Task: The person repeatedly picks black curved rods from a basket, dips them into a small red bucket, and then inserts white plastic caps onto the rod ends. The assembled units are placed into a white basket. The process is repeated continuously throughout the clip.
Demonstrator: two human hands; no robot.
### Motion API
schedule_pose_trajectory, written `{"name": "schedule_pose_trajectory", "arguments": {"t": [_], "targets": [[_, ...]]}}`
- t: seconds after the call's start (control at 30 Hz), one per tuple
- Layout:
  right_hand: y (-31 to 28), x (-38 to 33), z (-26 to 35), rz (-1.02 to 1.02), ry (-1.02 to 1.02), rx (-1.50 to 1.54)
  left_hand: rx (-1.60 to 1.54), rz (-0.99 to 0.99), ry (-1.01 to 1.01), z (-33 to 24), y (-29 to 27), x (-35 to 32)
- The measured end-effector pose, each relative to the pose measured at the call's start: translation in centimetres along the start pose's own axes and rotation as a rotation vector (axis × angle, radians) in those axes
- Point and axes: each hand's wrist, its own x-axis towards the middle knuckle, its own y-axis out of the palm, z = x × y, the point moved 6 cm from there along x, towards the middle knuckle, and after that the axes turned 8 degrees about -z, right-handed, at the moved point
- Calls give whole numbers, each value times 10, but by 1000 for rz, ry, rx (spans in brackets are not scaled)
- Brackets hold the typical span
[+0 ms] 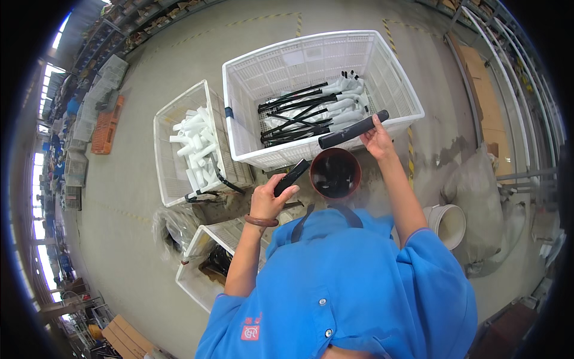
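My left hand (269, 198) is closed round a short black tube (292, 178), which tilts up to the right. In my right hand (378, 140) is a longer dark grey foam tube (353, 129), gripped near its right end. It slants above the near rim of a large white crate (257, 157). Between and below my hands stands a round reddish-brown bucket (314, 186) with a dark, shiny inside; what it holds is hard to make out. Inside the large crate lie several black rods (299, 113) with ends wrapped in white.
Left of the large crate, a smaller white crate (160, 143) holds many white foam tubes (196, 143). Another white crate (194, 281) with black pieces stands near my left elbow. A white bucket (449, 226) is by my right arm. An orange crate (107, 127) lies farther left.
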Motion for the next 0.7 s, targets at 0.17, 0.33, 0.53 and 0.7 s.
{"name": "schedule_pose_trajectory", "arguments": {"t": [0.17, 0.33, 0.53, 0.7], "targets": [[1, -3, -12, 16, 30, -9, 18, -1, 75, -6, 1, -5], [19, -9, -34, 74, 107, 0, 42, 9, 54, -3, 9, -7], [26, -21, -52, -178, 42, 72, 74, -121, 9, 1, 15, -12], [32, -31, -43, -181, -46, 85, 85, -192, -26, 3, 15, -21]]}}
